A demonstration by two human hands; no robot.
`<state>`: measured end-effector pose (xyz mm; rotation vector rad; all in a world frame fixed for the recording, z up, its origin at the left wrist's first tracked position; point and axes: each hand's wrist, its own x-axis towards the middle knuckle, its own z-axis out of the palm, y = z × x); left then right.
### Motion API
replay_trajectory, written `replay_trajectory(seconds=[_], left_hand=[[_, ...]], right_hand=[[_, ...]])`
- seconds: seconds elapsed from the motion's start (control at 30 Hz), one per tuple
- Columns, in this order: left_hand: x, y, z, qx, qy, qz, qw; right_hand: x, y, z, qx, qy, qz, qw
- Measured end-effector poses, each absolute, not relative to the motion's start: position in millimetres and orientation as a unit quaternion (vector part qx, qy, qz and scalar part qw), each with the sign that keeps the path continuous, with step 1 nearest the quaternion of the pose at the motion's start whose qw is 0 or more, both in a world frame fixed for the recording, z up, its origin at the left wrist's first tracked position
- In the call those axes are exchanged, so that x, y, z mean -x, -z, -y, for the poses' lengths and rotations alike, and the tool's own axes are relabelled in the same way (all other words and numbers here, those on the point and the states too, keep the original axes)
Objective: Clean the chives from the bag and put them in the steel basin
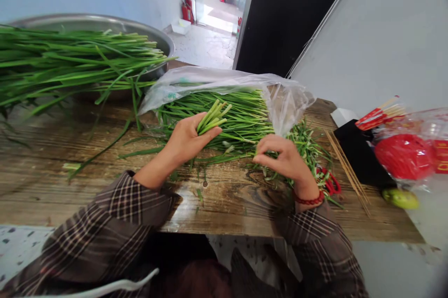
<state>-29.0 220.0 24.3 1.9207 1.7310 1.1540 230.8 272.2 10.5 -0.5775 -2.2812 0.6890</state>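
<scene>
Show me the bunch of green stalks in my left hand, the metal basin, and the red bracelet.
Bunch of green stalks (213, 118): head view, middle of the visible stalks.
Metal basin (166, 44): head view, right side of the rim.
Red bracelet (309, 201): head view, middle of the band.

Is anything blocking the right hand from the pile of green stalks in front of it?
Nothing visible does: the right hand is at the near right edge of the green stalks. The clear plastic bag lies beyond the hand, leaving the stalks' near side uncovered.
</scene>
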Motion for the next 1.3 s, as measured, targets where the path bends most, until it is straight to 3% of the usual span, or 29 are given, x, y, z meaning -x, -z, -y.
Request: replay_trajectory(seconds=[0.03, 0.1, 0.2, 0.33, 0.43, 0.6, 0.7, 0.97, 1.3], left_hand=[[28.8, -24.4, -219.9, -0.663, -0.404, -0.611, 0.156], [27.3, -23.9, -219.6, -0.657, -0.406, -0.614, 0.163], [24.9, -22.7, -219.2, -0.65, -0.413, -0.613, 0.176], [24.4, -18.3, -220.8, -0.644, -0.422, -0.606, 0.2], [24.3, -13.0, -223.1, -0.653, -0.425, -0.591, 0.21], [20.5, -8.7, -224.2, -0.685, -0.444, -0.541, 0.206], [17.8, -8.8, -222.8, -0.705, -0.425, -0.517, 0.234], [14.2, -12.1, -218.8, -0.711, -0.339, -0.517, 0.335], [11.6, -8.9, -219.8, -0.706, -0.333, -0.485, 0.394]], right_hand=[[-228.1, -9.4, -271.1, 0.195, -0.3, 0.886, 0.296], [-222.9, -3.3, -271.0, 0.212, -0.299, 0.882, 0.295], [-219.2, 10.8, -275.9, 0.31, -0.182, 0.863, 0.355], [-219.4, 22.9, -281.3, 0.383, -0.043, 0.873, 0.298], [-218.9, 22.3, -281.1, 0.392, -0.019, 0.871, 0.295], [-212.9, 12.3, -274.5, 0.325, -0.139, 0.84, 0.412], [-207.7, 8.2, -268.7, 0.298, -0.215, 0.819, 0.44], [-200.2, 15.7, -265.0, 0.354, -0.345, 0.746, 0.447], [-194.2, 19.0, -258.7, 0.351, -0.424, 0.718, 0.426]])
